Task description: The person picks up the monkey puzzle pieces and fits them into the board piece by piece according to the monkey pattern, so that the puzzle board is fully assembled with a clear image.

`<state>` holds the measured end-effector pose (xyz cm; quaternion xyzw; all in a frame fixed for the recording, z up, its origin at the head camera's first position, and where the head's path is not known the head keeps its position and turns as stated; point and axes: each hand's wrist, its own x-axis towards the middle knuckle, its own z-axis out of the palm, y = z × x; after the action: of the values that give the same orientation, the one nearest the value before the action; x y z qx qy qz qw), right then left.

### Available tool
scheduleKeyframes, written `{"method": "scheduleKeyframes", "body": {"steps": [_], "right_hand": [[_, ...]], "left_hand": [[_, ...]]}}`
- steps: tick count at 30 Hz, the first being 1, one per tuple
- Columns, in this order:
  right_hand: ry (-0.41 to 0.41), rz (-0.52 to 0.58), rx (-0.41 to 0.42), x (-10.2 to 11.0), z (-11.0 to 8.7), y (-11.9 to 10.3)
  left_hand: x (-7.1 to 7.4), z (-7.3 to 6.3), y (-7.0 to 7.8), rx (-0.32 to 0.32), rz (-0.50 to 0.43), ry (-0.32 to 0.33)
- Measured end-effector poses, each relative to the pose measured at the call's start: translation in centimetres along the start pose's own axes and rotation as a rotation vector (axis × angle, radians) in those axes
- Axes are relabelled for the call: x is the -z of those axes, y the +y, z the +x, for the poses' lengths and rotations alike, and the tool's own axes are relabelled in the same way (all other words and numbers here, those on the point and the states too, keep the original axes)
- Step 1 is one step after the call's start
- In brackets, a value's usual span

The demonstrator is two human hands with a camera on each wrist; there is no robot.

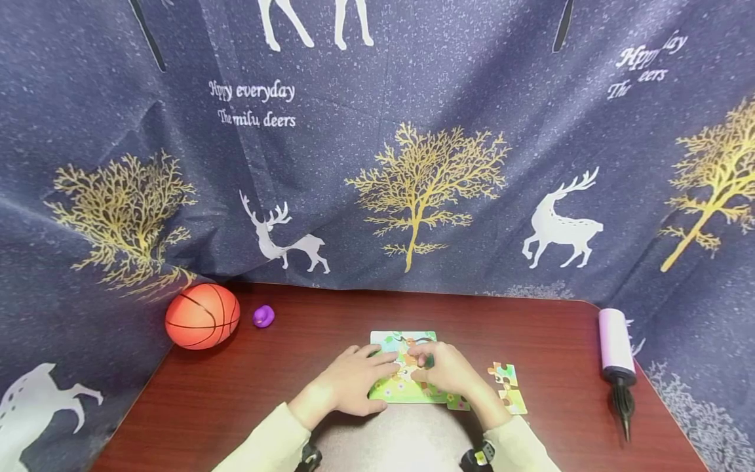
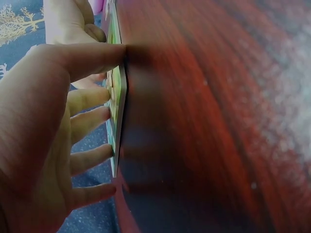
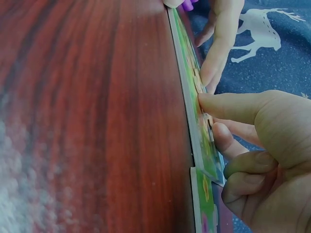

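A jigsaw puzzle with a bright animal picture lies in its thin tray (image 1: 398,396) on the table. My left hand (image 1: 356,380) rests over its left side, fingers spread and straight; in the left wrist view the thumb (image 2: 97,58) reaches the near edge. Over the right half, my right hand (image 1: 453,372) brings thumb and fingertips down on the picture, pinching at a puzzle piece mostly hidden by the fingers. The other fingers (image 3: 248,179) of that hand are curled. A loose green puzzle piece (image 1: 458,402) sits against the tray's near right corner, below the right wrist.
More loose puzzle pieces (image 1: 514,400) lie right of the right forearm. An orange basketball (image 1: 202,316) and a purple rubber duck (image 1: 263,316) are at the back left. At the right edge lies a white and black hand pump (image 1: 617,344). A deer-print curtain (image 1: 330,164) hangs behind the table.
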<state>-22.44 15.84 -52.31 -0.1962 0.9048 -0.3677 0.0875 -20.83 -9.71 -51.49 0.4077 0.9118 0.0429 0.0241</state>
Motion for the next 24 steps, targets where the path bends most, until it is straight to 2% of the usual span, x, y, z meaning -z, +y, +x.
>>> {"method": "scheduleKeyframes", "body": {"steps": [11,20,24], "right_hand": [[0.006,-0.002,0.004,0.0,0.0,-0.1],[0.016,-0.019,0.013,-0.1,0.0,0.1],[0.015,-0.026,0.022,-0.2,0.0,0.2]], "left_hand": [[-0.5,0.6,-0.1,0.011,0.074,0.001],[-0.2,1.4,0.0,-0.003,0.090,0.026],[-0.6,1.7,0.0,-0.009,0.084,0.048]]}}
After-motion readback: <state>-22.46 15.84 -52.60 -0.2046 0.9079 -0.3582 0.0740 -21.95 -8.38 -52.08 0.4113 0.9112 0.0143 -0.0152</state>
